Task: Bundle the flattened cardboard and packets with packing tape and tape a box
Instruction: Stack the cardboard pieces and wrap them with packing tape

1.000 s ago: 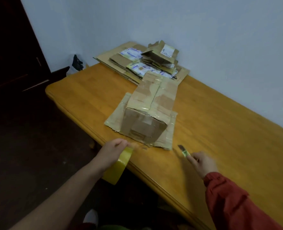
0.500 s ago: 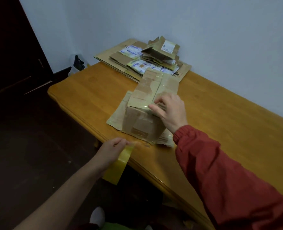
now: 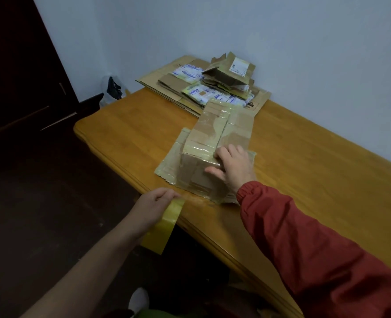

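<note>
Two hands in view.

1. L hand: fingers curled round yellow tape roll, gripping it just off the near edge of the table. Roll hangs partly below tabletop level.
2. R hand, in red sleeve: fingers spread and laid over near top edge of box, thumb on near face. Presses, no pinch.
3. Box: brown, taped w/ several bands, sits on flattened cardboard sheet near front of table.
4. Pile of cardboard and packets: far end of table, against wall, touching far end of box.
</note>
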